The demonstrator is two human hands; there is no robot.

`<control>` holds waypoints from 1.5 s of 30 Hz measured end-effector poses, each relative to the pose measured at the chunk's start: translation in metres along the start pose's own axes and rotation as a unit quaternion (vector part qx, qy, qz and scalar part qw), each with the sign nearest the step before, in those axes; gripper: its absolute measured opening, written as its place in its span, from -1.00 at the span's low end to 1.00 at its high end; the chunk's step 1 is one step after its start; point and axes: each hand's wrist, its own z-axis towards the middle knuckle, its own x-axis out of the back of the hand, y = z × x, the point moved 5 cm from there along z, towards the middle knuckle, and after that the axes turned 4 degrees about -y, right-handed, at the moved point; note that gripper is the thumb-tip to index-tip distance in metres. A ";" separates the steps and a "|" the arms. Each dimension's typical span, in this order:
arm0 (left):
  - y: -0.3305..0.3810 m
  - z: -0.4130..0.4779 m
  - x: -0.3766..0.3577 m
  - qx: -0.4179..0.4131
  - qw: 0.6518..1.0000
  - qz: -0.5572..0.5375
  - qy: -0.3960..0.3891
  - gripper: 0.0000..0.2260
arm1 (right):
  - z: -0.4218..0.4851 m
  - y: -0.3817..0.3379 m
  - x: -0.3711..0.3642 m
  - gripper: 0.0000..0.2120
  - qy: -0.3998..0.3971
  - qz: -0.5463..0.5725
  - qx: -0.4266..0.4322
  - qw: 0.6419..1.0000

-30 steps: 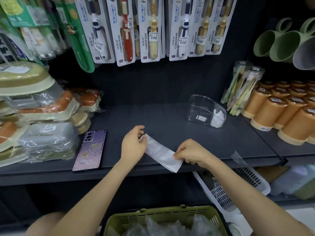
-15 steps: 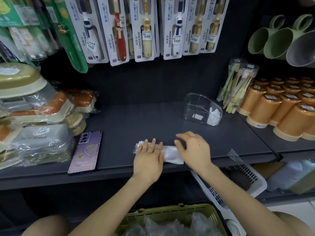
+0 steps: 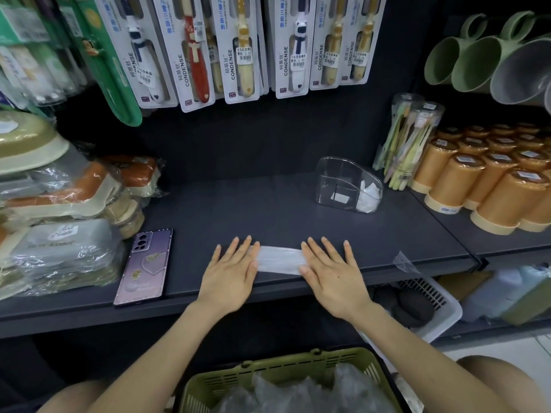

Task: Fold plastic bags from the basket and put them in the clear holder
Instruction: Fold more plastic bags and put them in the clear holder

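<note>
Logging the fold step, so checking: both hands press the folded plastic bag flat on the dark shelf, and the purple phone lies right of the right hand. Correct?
Not quite. The head view shows the purple phone left of the left hand, not right of the right hand. Both hands do press the folded plastic bag flat on the dark shelf.

Left hand (image 3: 229, 277) and right hand (image 3: 335, 277) cover bag (image 3: 278, 259) ends.

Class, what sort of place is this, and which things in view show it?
Probably a shop aisle: carded toothbrush packs with price stickers hang above the dark shelf, and identical orange cups stand in rows below green mugs.
</note>
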 end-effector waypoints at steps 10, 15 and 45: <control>0.003 -0.001 0.000 0.003 1.000 0.002 0.001 -0.21 | -0.024 0.008 0.025 -0.56 0.234 0.052 -0.186 0.953; -0.001 -0.003 -0.001 0.002 0.999 -0.033 -0.001 -0.26 | -0.012 -0.001 0.023 -0.87 0.147 0.141 -0.298 0.933; 0.038 -0.028 0.067 0.055 0.687 -0.725 -0.011 -0.90 | -0.009 -0.038 0.072 -0.90 -0.035 0.644 -0.108 0.756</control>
